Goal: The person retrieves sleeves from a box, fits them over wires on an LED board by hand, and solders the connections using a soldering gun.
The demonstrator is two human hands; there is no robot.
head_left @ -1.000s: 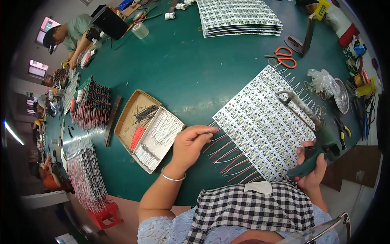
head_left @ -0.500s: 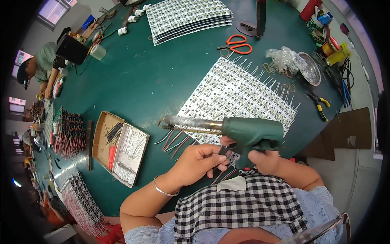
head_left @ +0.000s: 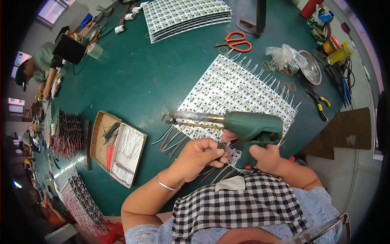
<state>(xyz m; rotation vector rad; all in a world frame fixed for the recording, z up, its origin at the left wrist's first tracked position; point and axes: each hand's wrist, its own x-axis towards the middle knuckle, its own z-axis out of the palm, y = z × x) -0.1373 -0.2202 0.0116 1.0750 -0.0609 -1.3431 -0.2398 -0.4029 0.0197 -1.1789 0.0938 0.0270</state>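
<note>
My right hand (head_left: 265,157) is wrapped round the grip of a green soldering gun (head_left: 252,124). The gun's long metal barrel points left, and its tip is above the lower left corner of a white sheet of small circuit boards (head_left: 233,91). In a pinch, the thumb and fingers of my left hand (head_left: 201,157) hold short black wires (head_left: 222,145), just under the gun. White wire ends stick out along the sheet's far right edge. Red, black and white wires (head_left: 172,140) come out on its near left side. My hands and the gun cover part of the sheet.
Left of my hands lies a cardboard box (head_left: 140,162) of white, black and red wires. Beyond the sheet are orange-handled scissors (head_left: 239,42), stacked board sheets (head_left: 187,18) and a metal dish (head_left: 312,69). Pliers (head_left: 321,105) lie at right. A co-worker (head_left: 42,67) sits far left.
The soldering gun has shifted slightly right, its tip moving off the bare table toward the sheet's corner. My left hand has risen a little with the black wires.
</note>
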